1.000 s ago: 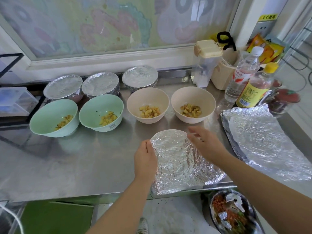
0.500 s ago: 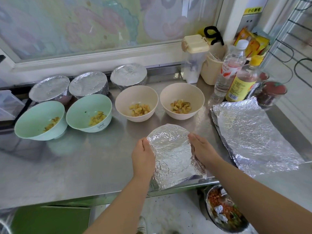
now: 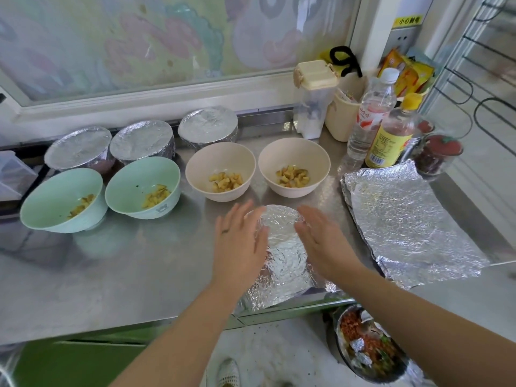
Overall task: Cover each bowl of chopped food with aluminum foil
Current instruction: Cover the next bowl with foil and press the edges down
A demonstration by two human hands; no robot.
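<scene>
Steel counter, seen from the head camera. Close to the front edge sits a foil sheet moulded over a round rim; the vessel under it is fully hidden. The foil is taut and smooth on top, while its near end lies loose and crumpled out to the counter's edge. The left hand has straight fingers held together and its palm turned inward against the foil's left flank. It touches the foil and grips nothing. There is a dark band on one finger. The right hand mirrors it on the right flank, with fingers straight and slightly spread, touching the foil and pinching nothing. Just behind the hands are two beige bowls, left one and right one, side by side and uncovered. Each holds a small heap of yellowish chopped pieces. To their left stand two green bowls, far one and nearer one, uncovered, close together and with similar contents. The back row along the window ledge holds three foil-covered bowls, wrapped tight over their rims. Right of the hands and apart from them lies a flat stack of foil sheets. Behind the stack are a clear bottle and a yellow-labelled bottle, both upright.
</scene>
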